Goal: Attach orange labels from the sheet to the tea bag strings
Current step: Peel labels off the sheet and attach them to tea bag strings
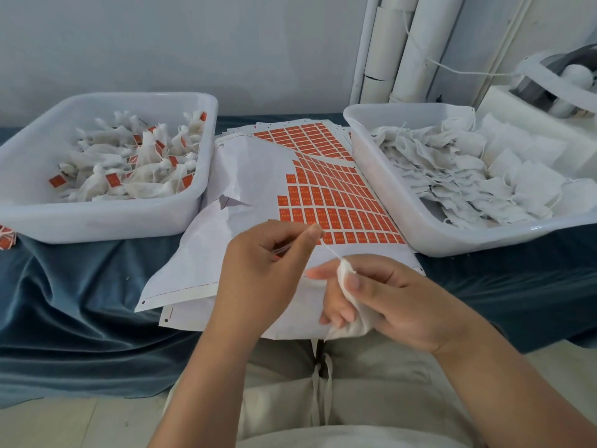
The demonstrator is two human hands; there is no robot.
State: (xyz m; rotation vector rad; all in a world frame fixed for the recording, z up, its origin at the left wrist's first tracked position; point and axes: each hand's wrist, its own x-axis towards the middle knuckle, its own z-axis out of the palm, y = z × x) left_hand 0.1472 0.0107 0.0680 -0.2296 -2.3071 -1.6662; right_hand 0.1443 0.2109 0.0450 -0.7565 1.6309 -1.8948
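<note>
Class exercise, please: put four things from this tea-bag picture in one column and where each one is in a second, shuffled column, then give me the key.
Things
1 label sheet
2 labelled tea bags
3 string
4 held tea bag

Places
A gripped by the right hand
B between the left tub and the right tub
C pinched by the left hand
D in the left tub

Pairs: 1-B, 2-D, 3-C, 4-A

A surface draped in blue velvet cloth (80, 302) carries everything. At nine o'clock a white tub (106, 218) sits on it, and at three o'clock a second white tub (420, 218). Between them, from the centre up towards twelve, lies a stack of label sheets (258, 176), touching both tubs and overhanging the cloth's edge at six. A few orange tags (5, 237) lie at the far nine o'clock edge, cut off by the frame.
</note>
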